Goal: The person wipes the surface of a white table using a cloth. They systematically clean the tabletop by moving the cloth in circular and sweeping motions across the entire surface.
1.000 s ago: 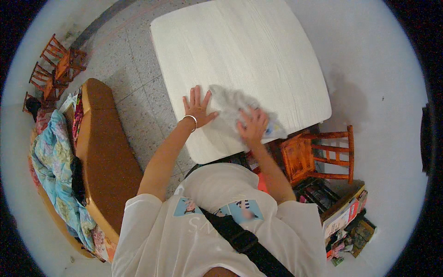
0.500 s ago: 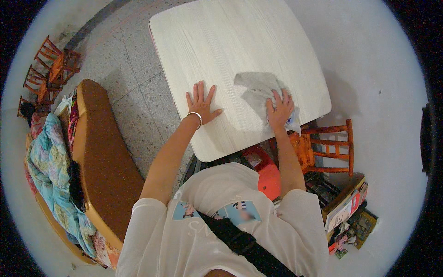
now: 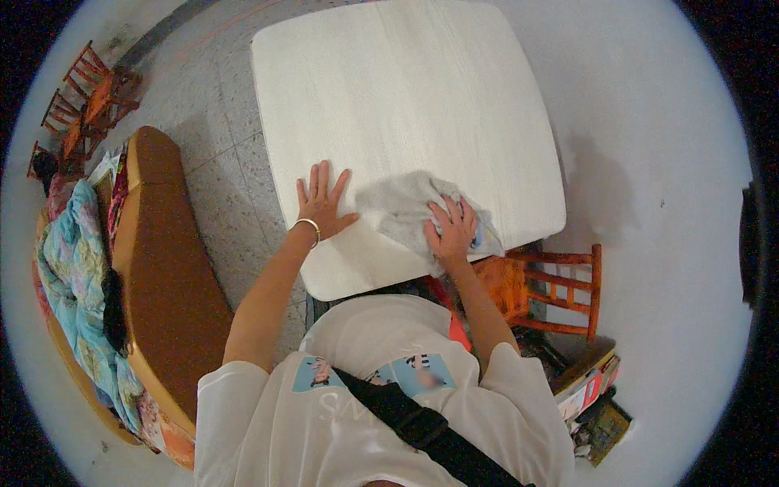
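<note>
A pale, wood-grained tabletop [image 3: 389,97] with rounded corners lies before me. My left hand [image 3: 324,209] rests flat near its left edge, fingers spread, a light bangle round the wrist. Under my right hand [image 3: 453,231] is a rumpled grey cloth [image 3: 398,207], pressed against the table near its front edge. The fingers of that hand curl onto the cloth. The cloth spreads leftward almost to my left thumb. A white and blue patch shows at its right side, beside my right hand, too small to make out.
A wooden chair [image 3: 560,288] stands at the table's front right corner, near the white wall [image 3: 641,146]. To the left is a brown padded piece of furniture [image 3: 166,284] with a blue floral quilt [image 3: 77,276] behind it. More wooden chairs [image 3: 93,93] stand far left on the speckled floor [image 3: 231,146].
My right hand has drawn the grey cloth leftward and closer to me. My left hand keeps its place on the table. The whole view has shifted a little.
</note>
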A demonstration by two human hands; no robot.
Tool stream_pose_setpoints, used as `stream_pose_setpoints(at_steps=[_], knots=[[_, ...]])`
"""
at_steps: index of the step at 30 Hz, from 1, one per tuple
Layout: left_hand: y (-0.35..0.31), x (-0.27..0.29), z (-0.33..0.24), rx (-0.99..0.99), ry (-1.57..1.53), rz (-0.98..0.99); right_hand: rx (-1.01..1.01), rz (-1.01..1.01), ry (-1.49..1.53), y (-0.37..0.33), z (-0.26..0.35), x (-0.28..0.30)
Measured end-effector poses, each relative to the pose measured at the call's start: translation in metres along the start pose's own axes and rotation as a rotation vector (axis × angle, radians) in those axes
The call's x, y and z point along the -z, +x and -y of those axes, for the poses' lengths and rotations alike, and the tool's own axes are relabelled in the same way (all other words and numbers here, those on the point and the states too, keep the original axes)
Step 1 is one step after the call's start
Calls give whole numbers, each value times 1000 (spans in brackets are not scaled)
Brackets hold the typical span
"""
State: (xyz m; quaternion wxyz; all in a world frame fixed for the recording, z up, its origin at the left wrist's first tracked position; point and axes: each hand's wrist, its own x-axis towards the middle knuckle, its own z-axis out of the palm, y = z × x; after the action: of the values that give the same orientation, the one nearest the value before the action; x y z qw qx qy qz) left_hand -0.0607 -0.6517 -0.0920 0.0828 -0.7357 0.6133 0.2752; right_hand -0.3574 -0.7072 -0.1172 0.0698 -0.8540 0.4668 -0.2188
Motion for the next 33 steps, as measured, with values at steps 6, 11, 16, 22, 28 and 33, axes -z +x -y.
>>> stream_pose_setpoints(at_steps=[6, 11, 16, 22, 28, 33], knots=[[-1, 7, 7, 53, -2, 13, -125, -122, -171, 57, -128, 9], [8, 17, 48, 79, 7, 21, -68, -118, -195, 198, -136, -32], [13, 15, 73, 75, -18, -11, 253, -28, 60, 241, -17, -104], [8, 10, 83, 80, 3, -15, 421, 309, 250, 123, 19, -61], [11, 7, 86, 46, -39, -43, -80, 137, 190, 111, -74, -11], [7, 7, 96, 31, -41, -111, 181, 72, -64, 199, -91, -48]])
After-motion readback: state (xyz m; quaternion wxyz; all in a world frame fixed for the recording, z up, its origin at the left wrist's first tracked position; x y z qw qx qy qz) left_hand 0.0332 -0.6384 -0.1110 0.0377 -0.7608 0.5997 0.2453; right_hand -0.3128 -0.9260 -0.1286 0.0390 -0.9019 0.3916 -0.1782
